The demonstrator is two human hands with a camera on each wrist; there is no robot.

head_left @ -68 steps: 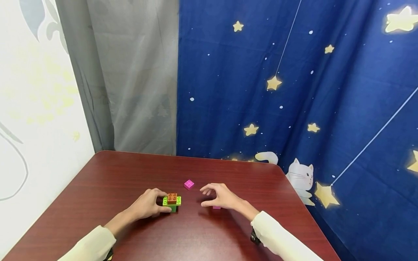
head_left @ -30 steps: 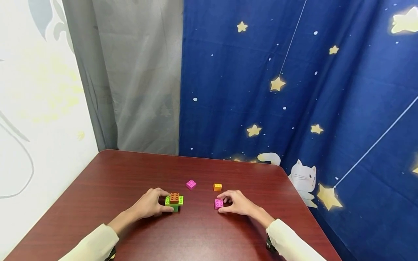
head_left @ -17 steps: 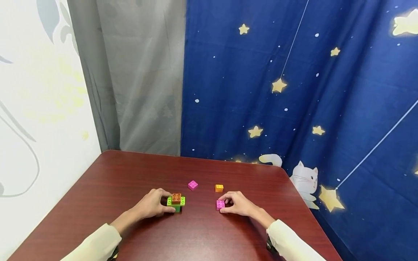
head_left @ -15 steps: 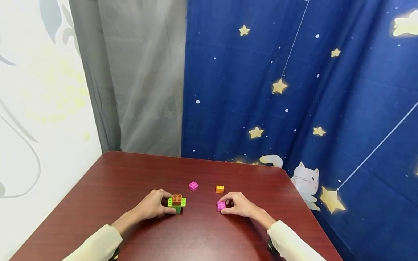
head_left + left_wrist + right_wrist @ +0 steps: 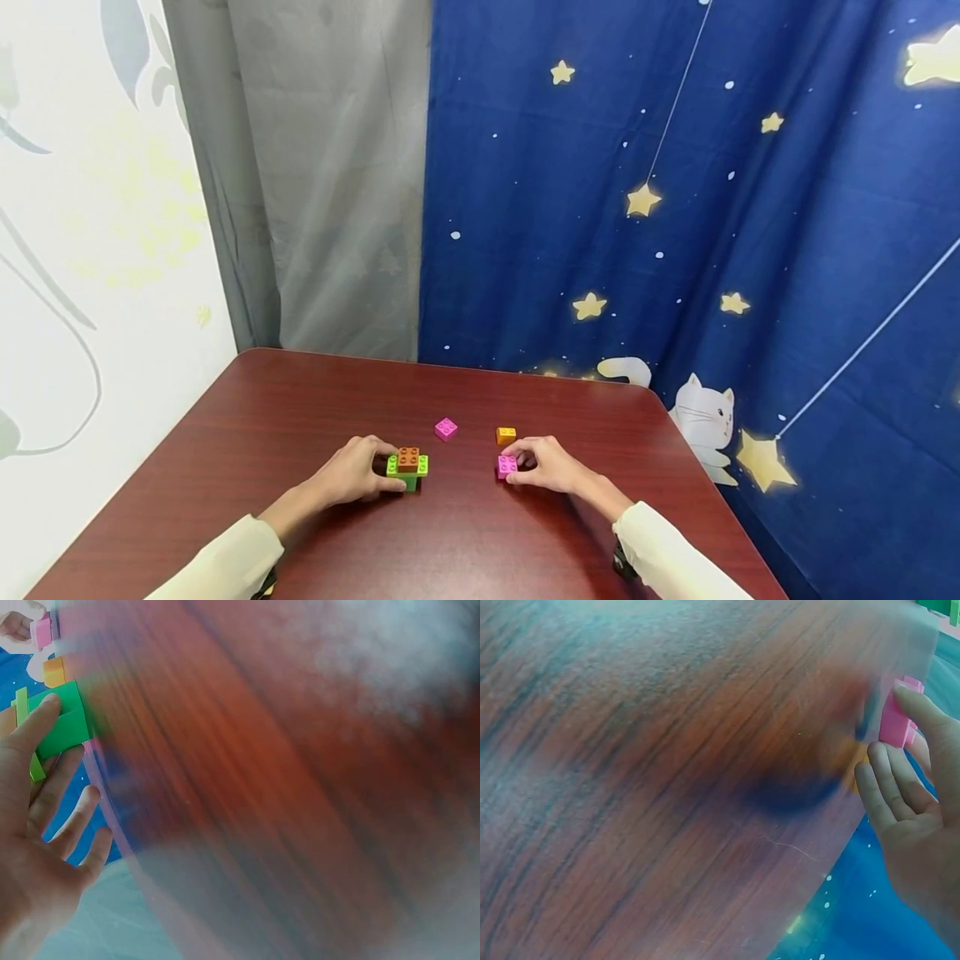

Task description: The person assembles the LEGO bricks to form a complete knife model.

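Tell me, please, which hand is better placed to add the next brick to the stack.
Probably the right hand: it pinches a pink brick, while the left hand holds the stack.

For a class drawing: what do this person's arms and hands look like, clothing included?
The plain cream fabric left sleeve and matching right sleeve stop short of the ungloved left hand and right hand. A small, indistinct black object shows beneath each sleeve.

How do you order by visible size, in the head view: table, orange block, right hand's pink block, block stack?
Largest to smallest:
1. Table
2. Block stack
3. Held pink block, partly hidden
4. Orange block; farther away, so real size unsure
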